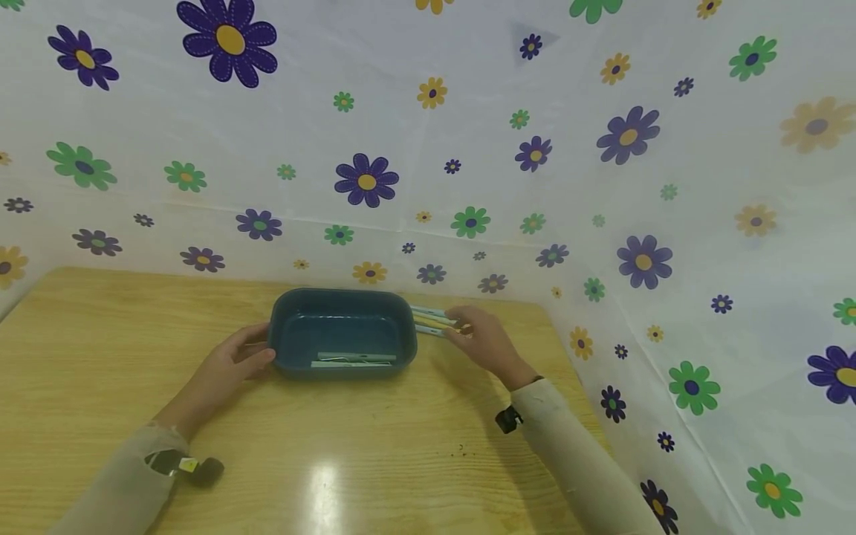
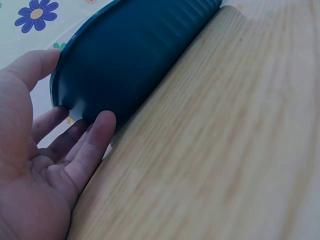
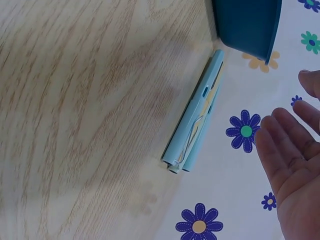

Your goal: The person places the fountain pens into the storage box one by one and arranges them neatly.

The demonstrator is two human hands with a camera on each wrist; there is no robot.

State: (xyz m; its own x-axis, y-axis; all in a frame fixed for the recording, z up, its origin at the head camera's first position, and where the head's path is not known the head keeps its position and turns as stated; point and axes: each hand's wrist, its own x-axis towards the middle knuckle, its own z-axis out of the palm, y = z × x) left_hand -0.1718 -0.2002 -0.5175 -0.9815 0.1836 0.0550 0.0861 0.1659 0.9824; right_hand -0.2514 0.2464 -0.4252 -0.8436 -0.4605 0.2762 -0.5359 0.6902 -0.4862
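A dark blue plastic bin [image 1: 344,334] stands on the table, with light blue pens [image 1: 354,357] lying along its front inside. At its left end my left hand [image 1: 230,360] touches the wall with its fingertips, fingers spread and loosely bent; in the left wrist view one fingertip meets the bin's rim [image 2: 56,75]. Beyond the right end lies a small group of pens [image 1: 428,330], light blue ones with a yellow one between. Close over them is my right hand [image 1: 484,342]. The right wrist view shows its fingers [image 3: 280,145] extended and apart from the light blue pens [image 3: 186,131].
The pale wooden table [image 1: 267,446] meets a white flower-printed sheet [image 1: 414,134] at the back and right. Small dark specks [image 1: 461,450] lie on the table in front of the right hand. Black wrist cameras [image 1: 508,420] are strapped at both cuffs.
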